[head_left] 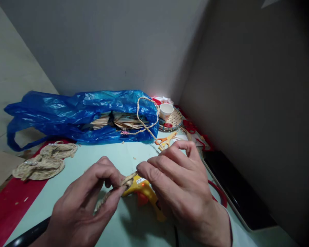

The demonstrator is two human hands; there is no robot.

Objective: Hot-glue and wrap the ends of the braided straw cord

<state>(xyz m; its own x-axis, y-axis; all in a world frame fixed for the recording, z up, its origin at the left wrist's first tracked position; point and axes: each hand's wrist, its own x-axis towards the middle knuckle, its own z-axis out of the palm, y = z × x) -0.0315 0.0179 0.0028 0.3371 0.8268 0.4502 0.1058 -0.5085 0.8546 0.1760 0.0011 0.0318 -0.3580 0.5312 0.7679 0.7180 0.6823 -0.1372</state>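
Observation:
A short stretch of tan twisted straw cord (128,179) spans the gap between my hands. My left hand (84,199) pinches it between thumb and fingers. My right hand (180,178) is closed on the cord's other side, its thumb and index fingertip pressed together. From behind my right hand a long thin strand (138,111) loops up over the blue bag. Just beneath the cord lies a yellow glue gun (150,199) with an orange trigger and a small red light, partly hidden by my right hand.
A blue plastic bag (54,113) holds dried husks (128,120). At left lie coiled straw pieces (41,168). Orange-handled scissors (167,140), a paper cup (166,110) and a woven basket (177,119) stand behind. A black phone-like slab (237,188) lies at right, beside the wall.

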